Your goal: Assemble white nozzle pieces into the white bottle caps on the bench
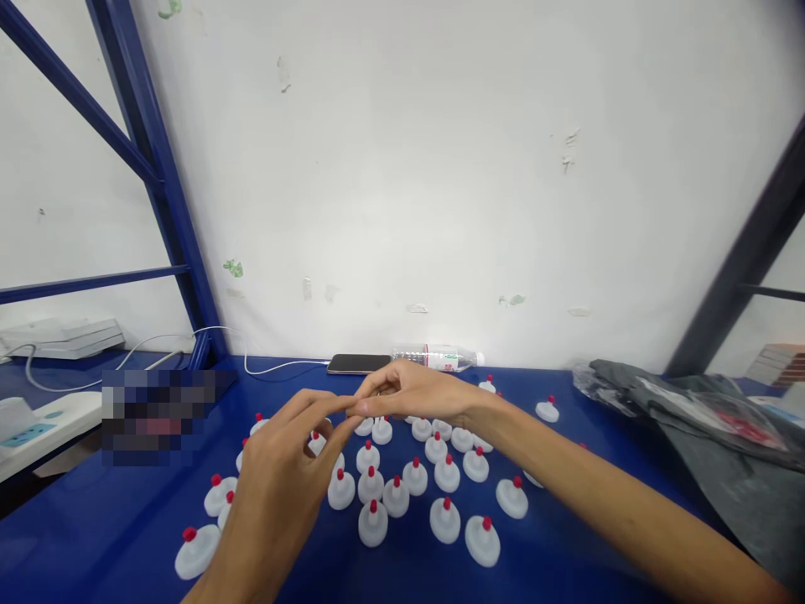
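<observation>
phone (358, 363) w/ cable, water bottle (437, 358), grey cloth (710, 436), power strip (38, 424)

Both of the person's arms are bare from the bottom edge of the frame up to the fingertips — no sleeve, cuff or glove shows on either one. The left hand (277, 482) has no ring, and its wrist carries no watch or band; its fingers are slim, the nails short and unpainted as far as the soft focus lets one tell. The right hand (418, 393) is likewise plain, and its long forearm is uncovered — nothing is worn at that wrist either.
</observation>
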Motion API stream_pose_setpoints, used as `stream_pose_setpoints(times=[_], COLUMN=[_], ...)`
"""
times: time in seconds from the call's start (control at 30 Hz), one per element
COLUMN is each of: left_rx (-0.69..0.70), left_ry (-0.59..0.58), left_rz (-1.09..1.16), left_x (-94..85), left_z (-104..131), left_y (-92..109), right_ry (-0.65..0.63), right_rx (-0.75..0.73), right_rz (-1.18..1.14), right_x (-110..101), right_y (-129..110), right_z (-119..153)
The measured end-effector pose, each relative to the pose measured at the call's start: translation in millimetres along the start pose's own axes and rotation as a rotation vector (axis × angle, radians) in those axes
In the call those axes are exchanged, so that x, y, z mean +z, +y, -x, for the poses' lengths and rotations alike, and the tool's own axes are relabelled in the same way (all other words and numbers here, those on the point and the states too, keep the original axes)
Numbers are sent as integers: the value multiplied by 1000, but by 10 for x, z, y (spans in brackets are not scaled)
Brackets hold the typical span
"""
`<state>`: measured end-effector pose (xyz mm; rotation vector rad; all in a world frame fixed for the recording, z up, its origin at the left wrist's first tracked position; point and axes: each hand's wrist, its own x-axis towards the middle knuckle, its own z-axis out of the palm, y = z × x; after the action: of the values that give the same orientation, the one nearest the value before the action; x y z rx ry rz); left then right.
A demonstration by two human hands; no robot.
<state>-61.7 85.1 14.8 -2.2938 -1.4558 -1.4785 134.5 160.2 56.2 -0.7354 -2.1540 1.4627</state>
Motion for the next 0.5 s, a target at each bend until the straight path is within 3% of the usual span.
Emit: stream_pose_setpoints(times=[0.1,0.2,0.37,0.5], left_rx=[27,27,-120,-110], left_ry=[98,104,53,68], left_rz=[-43,-82,-55,-27], left_x=[-35,-44,-57,-84], left_z=[22,30,1,-20], left_y=[-3,-28,-62,-53], right_ry=[-29,-64,147,122], right_rx=[27,39,-56,-5], right_rz=[-151,-150,601,774], right_x=[6,-35,-95,-121], right_y=[-24,-35,80,288], right_z=[3,17,28,-16])
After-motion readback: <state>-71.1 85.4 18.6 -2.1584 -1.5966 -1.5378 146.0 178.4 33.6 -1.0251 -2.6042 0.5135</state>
